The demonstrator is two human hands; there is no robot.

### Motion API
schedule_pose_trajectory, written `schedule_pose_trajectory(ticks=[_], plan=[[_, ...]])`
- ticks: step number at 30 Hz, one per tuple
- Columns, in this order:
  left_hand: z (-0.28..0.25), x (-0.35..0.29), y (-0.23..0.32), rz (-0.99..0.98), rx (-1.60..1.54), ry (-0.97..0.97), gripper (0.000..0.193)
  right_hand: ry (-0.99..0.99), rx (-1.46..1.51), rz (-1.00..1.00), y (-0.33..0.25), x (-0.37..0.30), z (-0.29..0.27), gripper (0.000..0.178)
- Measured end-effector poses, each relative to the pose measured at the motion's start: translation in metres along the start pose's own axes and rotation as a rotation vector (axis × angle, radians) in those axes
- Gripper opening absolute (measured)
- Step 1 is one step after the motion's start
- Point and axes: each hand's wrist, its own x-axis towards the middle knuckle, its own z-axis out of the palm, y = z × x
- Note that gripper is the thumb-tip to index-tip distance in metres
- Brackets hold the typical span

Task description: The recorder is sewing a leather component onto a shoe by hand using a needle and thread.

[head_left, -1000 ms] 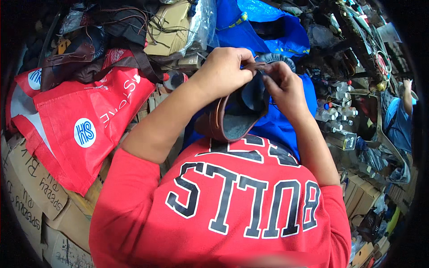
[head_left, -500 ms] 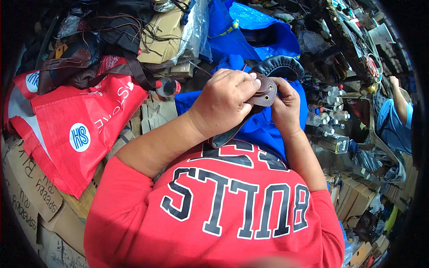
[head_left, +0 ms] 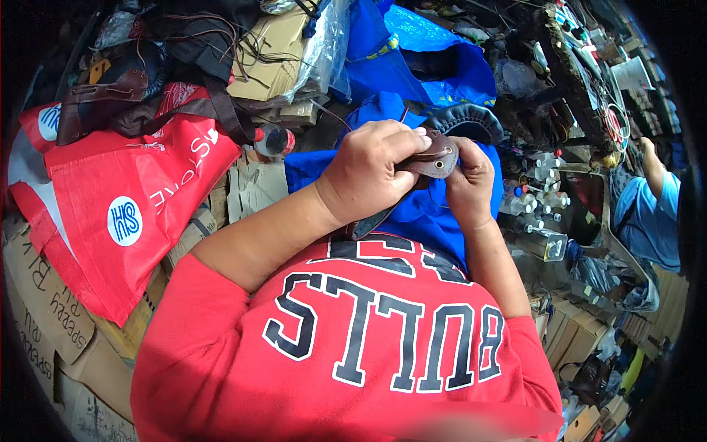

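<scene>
1. Brown leather shoe upper [head_left: 440, 156] held over blue cloth [head_left: 437, 217]; rounded edge, two brass-toned eyelets [head_left: 440, 165] shown.
2. Black gathered section [head_left: 468, 124] seen just beyond.
3. Upper pinched by left hand [head_left: 372, 166].
4. Edge pinched by right hand [head_left: 471, 180].

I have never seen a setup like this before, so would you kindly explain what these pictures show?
There is no machine here, just two bare human hands. One wide fisheye camera, worn on the head and looking down, gives this view, so straight edges bend. The left hand and right hand both hold a brown flap with metal eyelets. Beyond it shows a black gathered piece, with blue material beneath. A red bag lies over cardboard on the left; clear bottles lie on the right.
</scene>
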Motion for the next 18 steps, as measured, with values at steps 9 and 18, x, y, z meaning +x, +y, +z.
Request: schedule_pose_trajectory(ticks=[9,18], plan=[[0.000,-0.001,-0.004,0.047,0.064,0.025,0.035,-0.118,-0.260,-0.148,-0.014,0.010,-0.015,0.022],[0.005,0.000,-0.002,0.071,0.122,0.024,0.035,-0.116,-0.295,-0.113,-0.020,0.005,-0.015,0.024]])
